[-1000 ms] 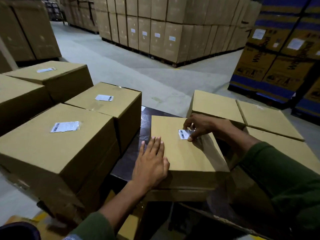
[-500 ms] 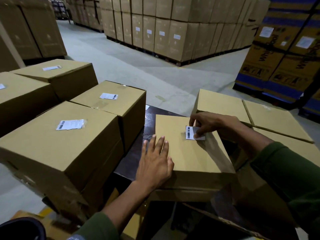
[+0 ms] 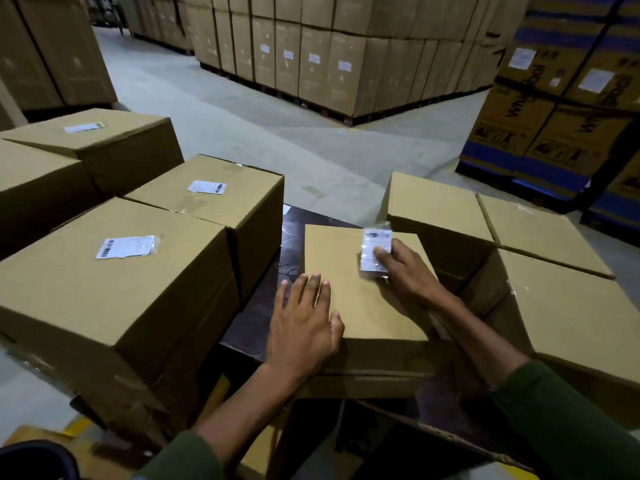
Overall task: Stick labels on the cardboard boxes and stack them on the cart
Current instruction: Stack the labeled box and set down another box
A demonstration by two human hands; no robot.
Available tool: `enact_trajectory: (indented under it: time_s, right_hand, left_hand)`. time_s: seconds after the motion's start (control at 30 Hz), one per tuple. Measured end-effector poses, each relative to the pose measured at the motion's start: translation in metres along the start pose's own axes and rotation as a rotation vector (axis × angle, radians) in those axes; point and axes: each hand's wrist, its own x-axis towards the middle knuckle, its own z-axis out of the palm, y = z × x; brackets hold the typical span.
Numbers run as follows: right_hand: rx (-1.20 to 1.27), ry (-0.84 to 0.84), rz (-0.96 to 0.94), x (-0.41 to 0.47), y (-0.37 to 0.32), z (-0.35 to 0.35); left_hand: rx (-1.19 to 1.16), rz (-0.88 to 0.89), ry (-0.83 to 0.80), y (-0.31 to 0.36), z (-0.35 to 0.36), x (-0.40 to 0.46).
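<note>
A small unlabelled cardboard box (image 3: pixel 367 306) lies on a dark platform (image 3: pixel 291 247) in front of me. My left hand (image 3: pixel 304 327) rests flat on its near left corner, fingers straight. My right hand (image 3: pixel 405 271) holds a white barcode label in a clear sleeve (image 3: pixel 375 249) over the far right part of the box top, one digit on the label. The label is blurred and its upper end reaches past the box's far edge. Whether it is stuck down I cannot tell.
Three labelled boxes (image 3: pixel 114 271) (image 3: pixel 214 199) (image 3: pixel 97 140) stand close on the left. Plain boxes (image 3: pixel 436 202) (image 3: pixel 575 313) lie to the right. Tall pallet stacks (image 3: pixel 329 57) and blue-banded cartons (image 3: pixel 554 116) ring the concrete floor (image 3: pixel 277 133).
The label has turned from lying crosswise to lengthwise and shifted towards the box's far edge with my right hand. My left hand has stayed flat on the box.
</note>
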Motion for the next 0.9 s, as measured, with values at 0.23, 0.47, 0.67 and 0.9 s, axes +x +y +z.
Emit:
enact_trajectory:
  time_s: [0.23, 0.47, 0.67, 0.9]
  right_hand:
    - [-0.158, -0.129, -0.050, -0.021, 0.004, -0.005]
    - [-0.122, 0.042, 0.033, 0.006, 0.005, -0.009]
    - [-0.134, -0.080, -0.015, -0.020, 0.005, -0.003]
    - [-0.126, 0.040, 0.034, 0.009, 0.004, -0.010]
  left_hand:
    - [0.025, 0.005, 0.011, -0.002, -0.001, -0.001]
    - [0.000, 0.035, 0.065, -0.002, 0.007, 0.002]
    - [0.022, 0.058, 0.071, -0.003, 0.007, 0.000]
    - [0.034, 0.058, 0.078, -0.005, 0.008, 0.002]
